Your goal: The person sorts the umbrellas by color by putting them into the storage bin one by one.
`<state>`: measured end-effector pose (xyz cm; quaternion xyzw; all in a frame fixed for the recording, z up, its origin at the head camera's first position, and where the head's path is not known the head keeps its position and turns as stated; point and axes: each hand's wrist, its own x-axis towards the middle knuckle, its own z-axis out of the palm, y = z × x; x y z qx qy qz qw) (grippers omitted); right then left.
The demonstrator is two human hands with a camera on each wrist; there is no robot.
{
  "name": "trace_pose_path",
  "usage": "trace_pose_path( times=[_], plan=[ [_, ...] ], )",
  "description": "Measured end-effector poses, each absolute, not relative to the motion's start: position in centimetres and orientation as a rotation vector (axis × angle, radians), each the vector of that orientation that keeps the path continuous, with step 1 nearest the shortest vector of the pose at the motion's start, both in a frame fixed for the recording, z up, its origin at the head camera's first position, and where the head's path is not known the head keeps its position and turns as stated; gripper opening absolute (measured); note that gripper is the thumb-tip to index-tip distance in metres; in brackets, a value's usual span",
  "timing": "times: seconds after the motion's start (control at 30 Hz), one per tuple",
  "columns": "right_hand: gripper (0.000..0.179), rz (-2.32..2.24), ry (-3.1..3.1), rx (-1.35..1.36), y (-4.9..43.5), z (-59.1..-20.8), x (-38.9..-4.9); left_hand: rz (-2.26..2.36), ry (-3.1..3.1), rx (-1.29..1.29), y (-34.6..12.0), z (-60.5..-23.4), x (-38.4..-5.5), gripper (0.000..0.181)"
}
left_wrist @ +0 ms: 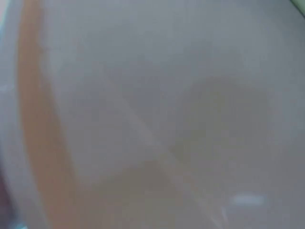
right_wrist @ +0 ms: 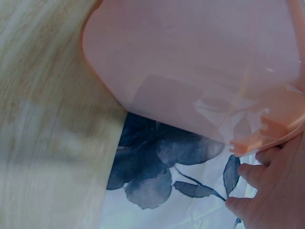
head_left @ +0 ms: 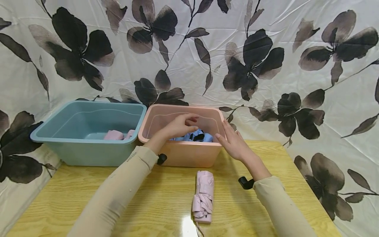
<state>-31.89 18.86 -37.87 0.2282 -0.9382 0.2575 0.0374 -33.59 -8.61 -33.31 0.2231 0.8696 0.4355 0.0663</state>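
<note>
Over the pink plastic bin (head_left: 189, 154), my left hand (head_left: 180, 126) hangs with its fingers loosely bent and nothing between them. Below it, inside the bin, lies a blue bundle with black parts (head_left: 196, 135), partly hidden by the hand and the front wall. At the bin's right end, my right hand (head_left: 235, 144) touches the rim, its fingers extended along the outer side and its thumb at the front corner. In the right wrist view, fingertips (right_wrist: 245, 171) show beside the bin's rim. A folded pink umbrella (head_left: 203, 197) lies on the table before the bin.
Left of the pink bin, against its rim, stands a blue-green bin (head_left: 88, 153) with pink folded items (head_left: 113, 135) inside. Both bins stand at the back of the wooden table (head_left: 148, 200). Behind hangs a white floral cloth (head_left: 201, 82).
</note>
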Motion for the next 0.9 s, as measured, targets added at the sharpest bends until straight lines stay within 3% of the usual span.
trace_pose_path(
  times=[0.43, 0.9],
  plan=[
    [0.079, 0.801, -2.876, 0.706, 19.0, -38.0, -31.9, 1.807, 2.703, 0.774, -7.8, -34.4, -26.4, 0.058],
    [0.078, 0.809, -2.862, 0.704, 18.9, -37.9, -31.9, 2.087, 2.74, 0.812, -6.8, -39.9, -21.2, 0.061]
  ],
)
